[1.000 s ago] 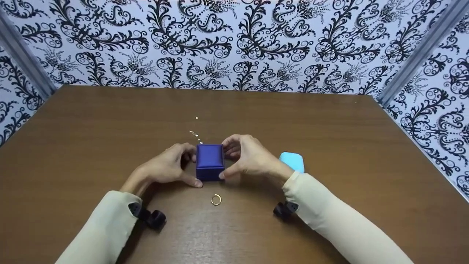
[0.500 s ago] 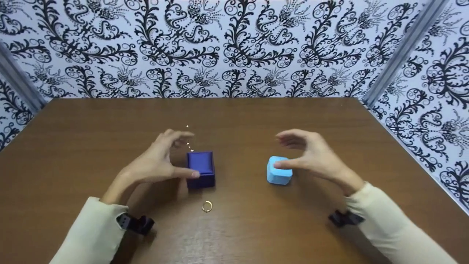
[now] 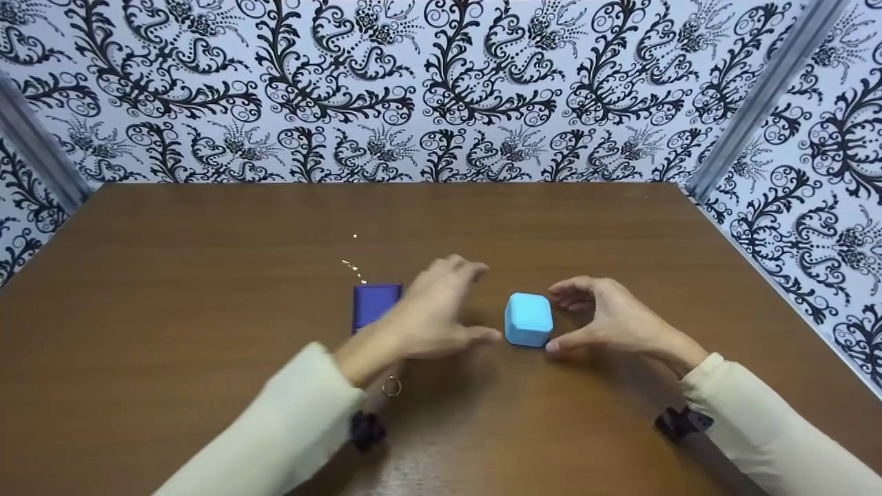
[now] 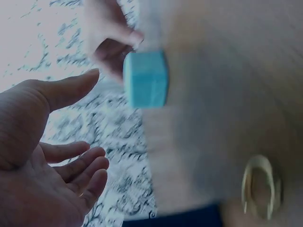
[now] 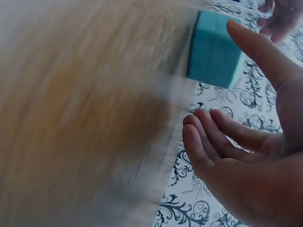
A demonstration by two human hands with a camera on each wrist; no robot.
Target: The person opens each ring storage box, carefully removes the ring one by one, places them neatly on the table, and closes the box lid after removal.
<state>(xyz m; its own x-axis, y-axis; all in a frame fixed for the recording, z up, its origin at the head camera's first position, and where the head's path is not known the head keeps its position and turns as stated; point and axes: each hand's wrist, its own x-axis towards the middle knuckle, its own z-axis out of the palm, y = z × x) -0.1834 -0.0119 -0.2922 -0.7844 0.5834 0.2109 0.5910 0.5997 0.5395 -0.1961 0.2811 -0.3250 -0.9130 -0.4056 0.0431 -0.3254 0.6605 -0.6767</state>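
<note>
A light blue ring-box-sized box [image 3: 528,318] with rounded corners stands closed on the brown table. My right hand [image 3: 613,324] is at its right side, thumb tip by the front right corner and fingers behind, gently curved. My left hand [image 3: 437,317] hovers to its left, thumb and fingers spread with nothing between them. A dark blue square box [image 3: 375,303] sits closed further left, its front partly hidden by the left wrist. In front of it lies a gold ring [image 3: 391,395], close beside the left sleeve.
Small bright specks [image 3: 353,267] dot the table behind the dark blue box. A white wall [image 3: 441,89] with a black floral pattern rises at the table's back edge. Each wrist carries a black camera mount.
Both hands have left the dark blue box and moved right to the light blue box. The right went first; the left crossed over afterwards. The head view has shifted slightly.
</note>
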